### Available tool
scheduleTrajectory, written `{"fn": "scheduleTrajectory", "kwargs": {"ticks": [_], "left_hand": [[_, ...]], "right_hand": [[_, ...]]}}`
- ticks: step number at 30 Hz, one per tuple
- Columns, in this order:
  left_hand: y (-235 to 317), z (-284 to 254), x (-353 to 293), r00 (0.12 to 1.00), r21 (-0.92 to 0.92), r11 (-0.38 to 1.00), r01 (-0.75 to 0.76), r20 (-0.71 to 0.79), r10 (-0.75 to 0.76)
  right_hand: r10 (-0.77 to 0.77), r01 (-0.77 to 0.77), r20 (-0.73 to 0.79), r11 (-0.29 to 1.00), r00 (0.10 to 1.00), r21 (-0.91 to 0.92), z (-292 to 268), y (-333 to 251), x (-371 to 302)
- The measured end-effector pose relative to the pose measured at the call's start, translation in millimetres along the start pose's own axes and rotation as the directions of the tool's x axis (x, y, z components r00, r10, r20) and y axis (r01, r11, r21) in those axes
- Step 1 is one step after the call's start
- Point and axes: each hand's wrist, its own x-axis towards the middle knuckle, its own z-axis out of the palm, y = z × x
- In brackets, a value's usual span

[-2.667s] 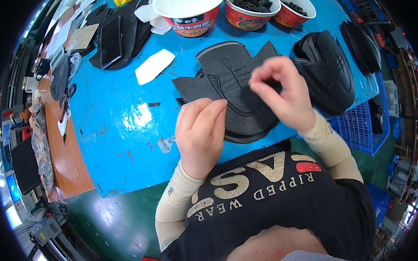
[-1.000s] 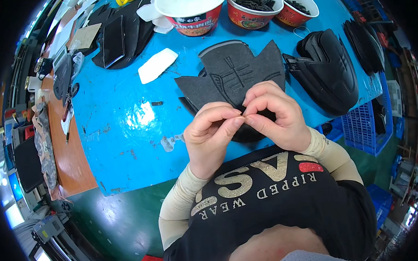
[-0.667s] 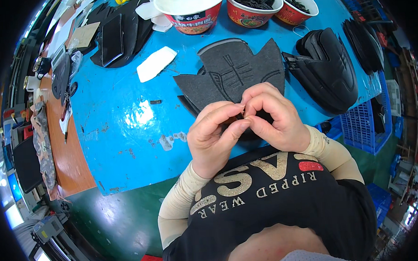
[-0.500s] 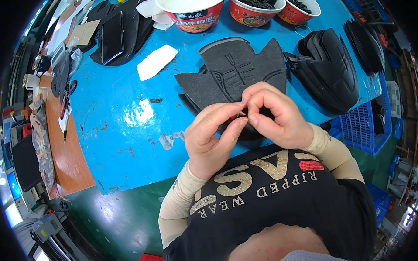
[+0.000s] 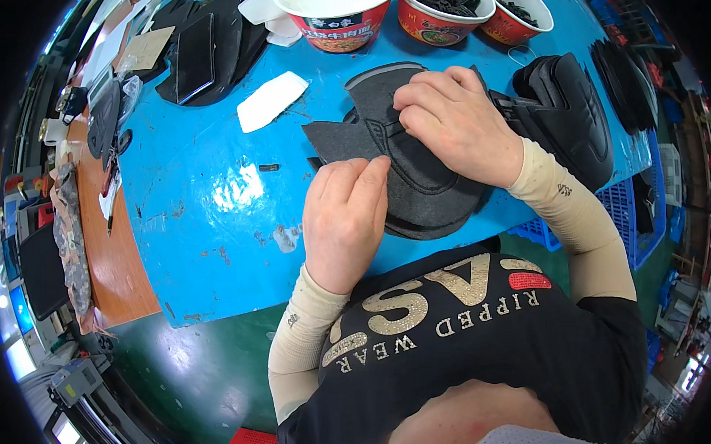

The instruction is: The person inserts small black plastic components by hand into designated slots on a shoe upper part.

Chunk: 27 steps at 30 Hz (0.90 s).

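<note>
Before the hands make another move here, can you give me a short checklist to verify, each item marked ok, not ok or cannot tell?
1. Right hand at the embossed black panel: ok, it lies over the upper right part.
2. Left hand at the panel: ok, it reaches over the left side.
3. Small part pinched in either hand: cannot tell, the view hides it.
4. No loose strip beside the panel: not ok, a small black strip lies to its left.
5. Middle red bowl and right red bowl upright: ok, both hold black pieces.
6. Right sleeve apart from the molded black stack: cannot tell, they overlap here.
</note>
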Motion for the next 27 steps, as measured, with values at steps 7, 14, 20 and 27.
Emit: {"fn": "scheduleTrajectory", "kwargs": {"ticks": [7,14,20,27], "left_hand": [[9,-2,28,0.963,0.255,0.964,-0.075,0.268,0.004],[10,3,28,0.964,0.301,0.946,-0.12,0.262,0.039],[10,4,28,0.968,0.337,0.933,-0.125,0.247,0.04],[-21,-19,-10,0.967,0.01,0.979,0.202,-0.162,-0.197]], "right_hand": [[0.01,-0.009,0.044,1.0,0.999,-0.023,-3,-7,2],[0.227,-0.223,-0.067,0.972,0.972,0.07,-11,-11,-12],[0.159,-0.161,-0.046,0.985,0.986,-0.062,-4,-22,-12],[0.598,-0.453,-0.211,0.754,0.773,0.476,-18,-16,-36]]}}
